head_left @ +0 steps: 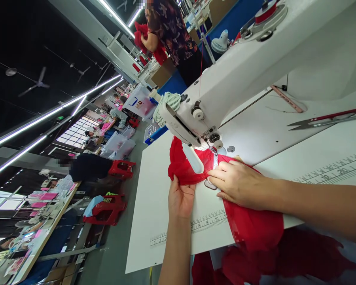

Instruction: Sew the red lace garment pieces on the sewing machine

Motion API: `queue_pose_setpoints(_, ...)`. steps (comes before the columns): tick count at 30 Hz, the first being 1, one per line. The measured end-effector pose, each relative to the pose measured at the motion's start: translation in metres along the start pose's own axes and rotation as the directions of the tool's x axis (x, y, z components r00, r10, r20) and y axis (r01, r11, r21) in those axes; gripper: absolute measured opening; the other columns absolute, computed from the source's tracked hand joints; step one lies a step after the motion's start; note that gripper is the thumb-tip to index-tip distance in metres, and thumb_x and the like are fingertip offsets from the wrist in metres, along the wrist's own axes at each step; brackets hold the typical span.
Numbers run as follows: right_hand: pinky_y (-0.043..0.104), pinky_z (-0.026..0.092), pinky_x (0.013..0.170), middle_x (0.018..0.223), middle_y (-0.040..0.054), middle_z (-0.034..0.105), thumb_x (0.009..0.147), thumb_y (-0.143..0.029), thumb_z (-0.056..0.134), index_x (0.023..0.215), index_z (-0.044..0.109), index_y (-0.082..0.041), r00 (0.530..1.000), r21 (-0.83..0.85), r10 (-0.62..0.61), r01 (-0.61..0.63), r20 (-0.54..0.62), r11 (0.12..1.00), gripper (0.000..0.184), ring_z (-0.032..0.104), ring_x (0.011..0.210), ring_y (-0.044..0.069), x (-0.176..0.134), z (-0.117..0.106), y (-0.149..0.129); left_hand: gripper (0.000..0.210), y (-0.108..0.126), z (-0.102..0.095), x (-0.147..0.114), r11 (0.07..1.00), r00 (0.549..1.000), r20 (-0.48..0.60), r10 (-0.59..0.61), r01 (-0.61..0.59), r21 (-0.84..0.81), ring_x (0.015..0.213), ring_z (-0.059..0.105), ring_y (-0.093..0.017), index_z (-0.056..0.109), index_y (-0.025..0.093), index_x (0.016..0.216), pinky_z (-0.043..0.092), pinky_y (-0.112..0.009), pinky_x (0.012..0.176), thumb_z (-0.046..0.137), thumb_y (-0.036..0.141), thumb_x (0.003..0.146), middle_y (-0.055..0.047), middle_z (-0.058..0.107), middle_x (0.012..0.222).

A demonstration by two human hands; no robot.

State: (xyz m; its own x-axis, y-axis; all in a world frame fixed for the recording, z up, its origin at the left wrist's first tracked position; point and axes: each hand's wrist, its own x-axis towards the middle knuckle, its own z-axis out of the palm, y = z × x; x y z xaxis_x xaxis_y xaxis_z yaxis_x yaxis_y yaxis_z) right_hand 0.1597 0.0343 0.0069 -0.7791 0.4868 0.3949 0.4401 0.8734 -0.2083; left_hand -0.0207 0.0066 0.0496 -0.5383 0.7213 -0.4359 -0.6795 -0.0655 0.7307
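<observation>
1. Red fabric (255,227): one sheer-looking piece, gathered under the needle area of a white sewing machine (264,55), spread on the worktable (154,198) and hanging over its near edge.
2. Left hand (181,198): palm up, partly open, at the fabric's left edge; thumb at the border, fingers running beneath the cloth (tips hidden, so firmness of hold cannot be told).
3. Right hand (240,183): palm down, fingers together and bent, resting on the fabric just beside the needle area; whether it pinches the cloth cannot be told.
4. Metal loop (210,184): small, beside the right fingertips.
5. Ruler scale (207,222): printed on the worktable, partly covered by the fabric.
6. Scissors (329,120): red-handled, blades pointing left, lying behind the right forearm.
7. Pale green cord (169,103): wound about the machine's head.
8. Co-worker (175,31): patterned top, standing beyond the machine, red cloth in hand.
</observation>
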Motion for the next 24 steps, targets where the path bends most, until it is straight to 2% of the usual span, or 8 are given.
queue_pose_setpoints(12,0.037,0.038,0.071,0.104,0.0083,0.069,0.089,-0.029,0.065,0.104,0.066,-0.017,0.993,-0.015,-0.064,0.062,-0.098,0.998,0.019,0.053,0.082,0.022,-0.003,0.009,0.002,0.036,0.005,-0.003,0.003,0.999,0.999,0.024,0.032,-0.031,-0.035,0.115,0.065,-0.017,0.056,0.019,0.135,0.049,-0.038,0.106,0.037,0.018,0.105,-0.009,0.07,0.123)
queue_pose_setpoints(17,0.034,0.038,0.067,0.101,0.0073,0.067,0.091,-0.021,0.056,0.091,0.064,-0.019,0.986,-0.016,-0.082,0.08,-0.148,0.997,0.009,0.053,0.078,0.02,-0.002,0.014,0.003,0.035,0.006,-0.005,0.005,0.999,0.999,0.025,0.033,-0.032,-0.031,0.117,0.064,-0.018,0.058,0.02,0.133,0.051,-0.036,0.103,0.039,0.016,0.104,-0.01,0.068,0.126)
queue_pose_setpoints(20,0.033,0.041,0.07,0.107,0.0096,0.065,0.091,-0.012,0.047,0.087,0.062,-0.018,0.988,-0.048,-0.024,0.017,-0.151,0.999,0.017,0.056,0.081,0.02,-0.002,0.012,0.001,0.034,0.006,-0.008,0.007,0.998,0.998,0.03,0.051,-0.05,-0.027,0.117,0.064,-0.017,0.058,0.021,0.131,0.051,-0.034,0.103,0.041,0.013,0.102,-0.01,0.067,0.127)
queue_pose_setpoints(24,0.036,0.044,0.07,0.106,0.0185,0.059,0.091,-0.014,0.047,0.093,0.059,-0.013,0.971,-0.109,0.175,-0.194,-0.163,0.975,0.012,0.056,0.087,0.026,-0.007,0.005,-0.003,0.033,0.007,-0.016,0.004,0.998,0.997,0.046,0.057,-0.057,-0.011,0.111,0.068,-0.016,0.06,0.023,0.127,0.052,-0.034,0.101,0.045,0.011,0.101,-0.009,0.069,0.125)
